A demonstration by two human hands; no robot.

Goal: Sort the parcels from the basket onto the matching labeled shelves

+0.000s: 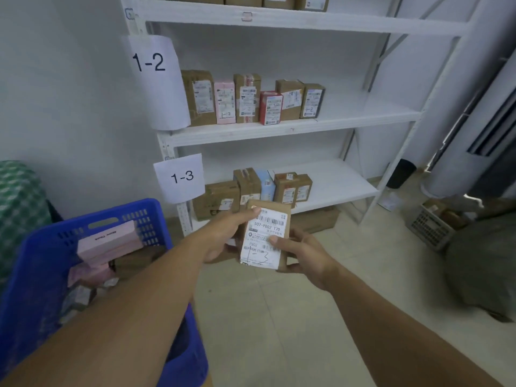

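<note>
Both hands hold one small brown parcel (268, 238) in front of the shelving; its white label faces me with "1-3" handwritten on it. My left hand (223, 236) grips its left edge, thumb at the top corner. My right hand (301, 254) grips its right and lower edge, thumb on the label. The blue basket (42, 263) at lower left holds pink and brown parcels (109, 244). A white shelf tagged 1-2 (152, 62) carries a row of several boxes (251, 99). The shelf tagged 1-3 (183, 177) below carries several boxes (251, 188) at its left half.
The white rack (293, 129) stands against the wall; both shelves are bare on their right halves. A flat brown box (315, 220) lies on the floor under the rack. A grey crate (431, 226) and a dark bundle (483, 263) sit at right. Green checked cloth (16, 202) is at left.
</note>
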